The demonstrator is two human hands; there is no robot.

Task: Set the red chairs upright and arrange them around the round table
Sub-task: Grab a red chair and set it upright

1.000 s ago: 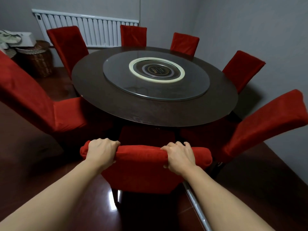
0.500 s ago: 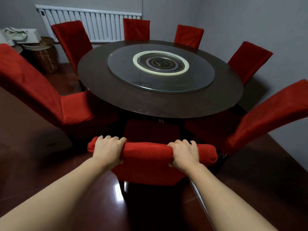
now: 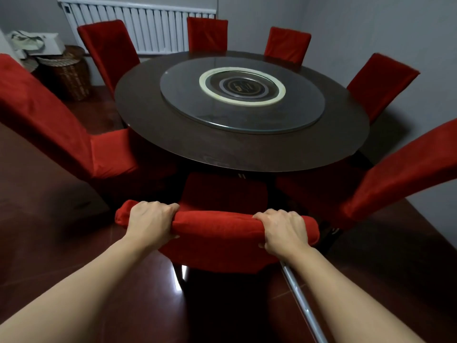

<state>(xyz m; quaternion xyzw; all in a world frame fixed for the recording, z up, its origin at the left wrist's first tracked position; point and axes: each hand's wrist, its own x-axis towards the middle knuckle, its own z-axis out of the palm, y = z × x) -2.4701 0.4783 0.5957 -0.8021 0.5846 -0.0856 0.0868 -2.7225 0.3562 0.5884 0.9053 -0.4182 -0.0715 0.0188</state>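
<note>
Seven red chairs stand upright around the round bench (image 3: pixel 247 154), a dark wooden top that fills the middle of our view. On it lies a glass turntable (image 3: pixel 242 112) with a pale ring (image 3: pixel 242 89) at its centre. The dark red floor (image 3: pixel 49 219) shines below us, and a white radiator (image 3: pixel 153 28) runs along the far wall.

At our left the nearest left chair (image 3: pixel 49 120) shows its tall back and its seat, which reaches under the bench edge. At our right the nearest right chair (image 3: pixel 395 179) leans its back across the frame. Four more sit farther round: the far left chair (image 3: pixel 108 48), the far middle chair (image 3: pixel 207 33), the next far chair (image 3: pixel 286 44) and the right far chair (image 3: pixel 380 82), each with its back close to the bench rim.

Directly before us is the near chair (image 3: pixel 217 231), its seat tucked beneath the bench edge. Our left hand (image 3: pixel 150 221) is wrapped over the top of its back near the left end, fingers curled tight on the red cloth. Our right hand (image 3: pixel 282 231) is clamped on the same top edge near the right end.

A wicker basket (image 3: pixel 66 75) stands in the left corner with a pale bag (image 3: pixel 34 43) on top. A metal pole (image 3: pixel 304 305) slants below our right forearm.
</note>
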